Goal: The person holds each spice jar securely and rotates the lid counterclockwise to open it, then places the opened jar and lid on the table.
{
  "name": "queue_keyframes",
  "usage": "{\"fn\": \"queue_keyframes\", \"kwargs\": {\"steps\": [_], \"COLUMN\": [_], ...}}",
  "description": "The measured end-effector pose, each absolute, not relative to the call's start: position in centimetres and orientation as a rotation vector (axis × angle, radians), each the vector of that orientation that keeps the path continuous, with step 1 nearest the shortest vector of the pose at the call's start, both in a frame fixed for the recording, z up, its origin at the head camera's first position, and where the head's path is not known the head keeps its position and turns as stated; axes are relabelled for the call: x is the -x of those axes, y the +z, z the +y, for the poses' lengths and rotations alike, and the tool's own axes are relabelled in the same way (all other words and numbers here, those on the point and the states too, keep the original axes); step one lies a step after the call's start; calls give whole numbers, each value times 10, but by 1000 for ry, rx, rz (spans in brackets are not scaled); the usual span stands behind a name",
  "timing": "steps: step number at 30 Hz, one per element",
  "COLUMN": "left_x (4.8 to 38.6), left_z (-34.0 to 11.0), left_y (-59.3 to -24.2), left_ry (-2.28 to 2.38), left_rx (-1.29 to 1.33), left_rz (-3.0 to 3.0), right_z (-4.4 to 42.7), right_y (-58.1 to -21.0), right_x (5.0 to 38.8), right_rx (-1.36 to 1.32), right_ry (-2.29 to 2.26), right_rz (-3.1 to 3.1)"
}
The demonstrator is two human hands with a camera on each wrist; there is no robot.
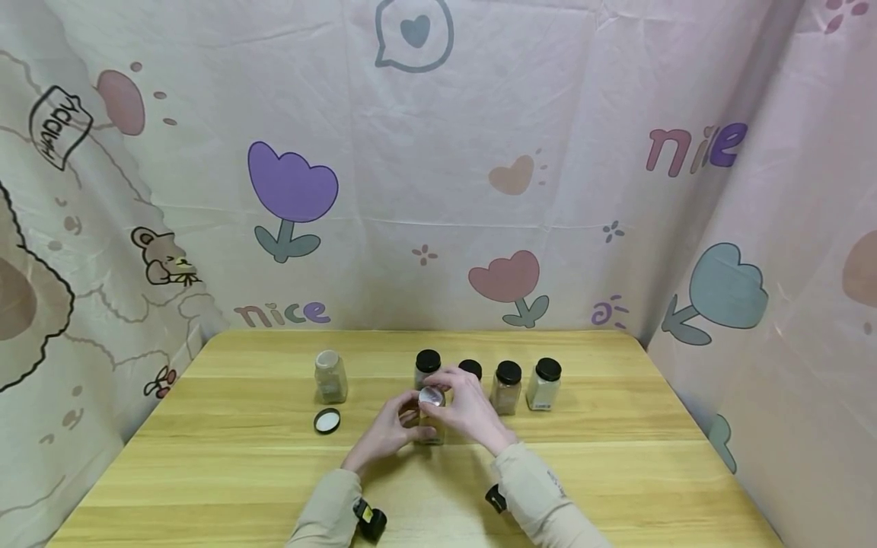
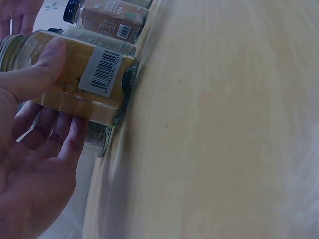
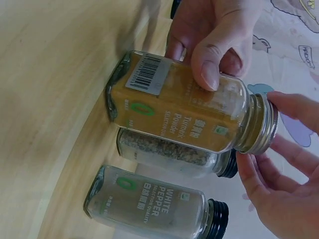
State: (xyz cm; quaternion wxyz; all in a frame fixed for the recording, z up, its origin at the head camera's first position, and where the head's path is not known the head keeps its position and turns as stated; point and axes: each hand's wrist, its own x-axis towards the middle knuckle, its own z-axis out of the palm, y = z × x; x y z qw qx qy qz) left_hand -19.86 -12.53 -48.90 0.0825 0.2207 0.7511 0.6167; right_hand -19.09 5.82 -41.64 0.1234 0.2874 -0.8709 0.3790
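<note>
Turmeric jar [image 3: 174, 109]: stands upright near the middle of the table [image 1: 617, 457], in front of a black-capped jar [image 1: 428, 361], its label legible and a barcode on the adjoining face. Contents are yellow-brown.

My left hand [image 1: 387, 438] grips the body. The thumb [image 3: 207, 74] presses one side and the fingers are curled round the other.

My right hand [image 1: 466, 399] is at the top. Its thumb and fingers pinch the silver top [image 3: 264, 124] from opposite sides. Whether that top is a cap or a bare rim with a seal, I cannot tell from these angles.

Right of the turmeric jar, a second black-capped jar [image 1: 470, 367] is partly hidden by my right hand. Next to it stands a brownish jar [image 1: 505, 392], then a pale jar [image 1: 543, 394], both capped in black. The right wrist view also reads one label as white pepper [image 3: 149, 201].

Well to the left stands a jar without its black cap [image 1: 332, 384]. A loose lid [image 1: 327, 421] lies just in front of it, pale inside upward.

Behind the table hangs a printed cloth [image 1: 425, 152]. Both sleeves [image 1: 325, 502] are beige.
</note>
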Motion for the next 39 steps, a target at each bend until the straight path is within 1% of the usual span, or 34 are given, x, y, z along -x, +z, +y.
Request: {"fn": "queue_keyframes", "kwargs": {"steps": [6, 12, 15, 22, 30, 33, 39], "left_x": [199, 199, 199, 198, 198, 198, 198], "left_z": [-125, -126, -127, -125, -125, -125, -125], "left_y": [-490, -490, -490, -488, -489, -488, -488], "left_ry": [1839, 1832, 1832, 1840, 1838, 1837, 1839], "left_rx": [-649, -644, -644, -639, -644, -643, -632], "left_rz": [2245, 2241, 2231, 2236, 2238, 2234, 2231], "right_z": [62, 60, 58, 58, 62, 61, 58], "right_y": [-415, -417, -418, -417, -416, -418, -420], "right_x": [191, 189, 189, 190, 189, 189, 188], "right_rx": [-912, -746, -714, -800, -882, -845, -744], "right_ry": [1179, 1118, 1081, 1010, 1137, 1148, 1023], "right_rz": [-2556, -2610, -2598, -2567, -2611, -2622, -2602]}}
